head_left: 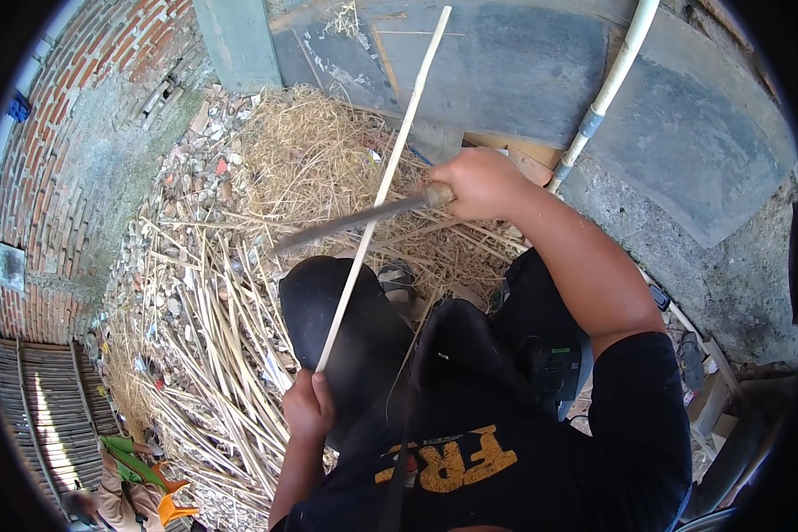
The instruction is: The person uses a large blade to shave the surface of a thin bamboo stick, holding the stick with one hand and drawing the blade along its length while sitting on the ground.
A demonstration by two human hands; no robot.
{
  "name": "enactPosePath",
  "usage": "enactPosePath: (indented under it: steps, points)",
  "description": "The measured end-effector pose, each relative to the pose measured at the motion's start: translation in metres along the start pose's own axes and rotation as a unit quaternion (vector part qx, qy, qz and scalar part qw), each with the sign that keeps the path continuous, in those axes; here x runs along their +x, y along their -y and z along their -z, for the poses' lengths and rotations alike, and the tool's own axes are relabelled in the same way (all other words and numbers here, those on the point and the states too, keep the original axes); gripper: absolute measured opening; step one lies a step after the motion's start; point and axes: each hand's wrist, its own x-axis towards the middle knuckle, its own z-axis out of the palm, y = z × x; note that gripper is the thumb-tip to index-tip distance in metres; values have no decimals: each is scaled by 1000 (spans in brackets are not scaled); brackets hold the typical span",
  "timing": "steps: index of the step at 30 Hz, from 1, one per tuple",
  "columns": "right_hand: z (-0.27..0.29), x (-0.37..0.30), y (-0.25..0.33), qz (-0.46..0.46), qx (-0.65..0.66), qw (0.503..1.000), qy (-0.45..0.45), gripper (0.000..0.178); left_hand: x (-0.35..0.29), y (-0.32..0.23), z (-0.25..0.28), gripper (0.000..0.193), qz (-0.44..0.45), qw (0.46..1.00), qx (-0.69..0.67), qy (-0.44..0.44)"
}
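Note:
My left hand is closed round the lower end of a long pale bamboo strip, beside my left knee. The strip slants up and away to the right, past the dark trousers. In my right hand is the handle of a machete, its fingers wrapped round the wood. The long dark blade points left and crosses the strip around its middle. Whether the edge touches the strip I cannot tell.
Many split bamboo strips lie in a heap to the left over rubble. Thin shavings are piled ahead. A pale pipe stands by the grey wall panels at right. Another person is at the lower left.

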Motion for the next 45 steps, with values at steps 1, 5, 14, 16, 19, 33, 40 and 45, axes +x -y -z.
enactPosePath:
  steps: [1, 5, 14, 16, 19, 33, 40, 45]
  points:
    - [0, 2, -6, -42, 26, 999, -1, 20, 4, -1, -1, 42, 4, 1000, -5, -1]
    - [-10, 3, 2, -19, -7, 1000, 0, 22, 4, 0, 10, 37, 9, 998, -59, 24]
    - [-12, 11, -19, -69, 42, 996, -48, 23, 8, 4, 6, 35, -9, 999, -35, 31]
    - [-6, 4, -16, -64, 15, 997, -27, 18, 5, 8, 6, 35, -12, 999, -28, 28]
    - [-7, 3, -3, -17, 60, 997, -43, 23, 4, 15, 3, 33, -9, 999, -34, 33]
    - [-12, 6, 5, 12, 25, 998, -53, 21, 3, 21, 2, 32, -7, 998, -2, 65]
    - [-17, 11, -34, -35, 67, 990, -120, 17, 10, 25, 2, 51, -37, 997, -45, 49]
    - [-11, 6, -29, -66, 61, 984, -152, 13, 14, 19, 10, 40, -18, 994, -60, 87]
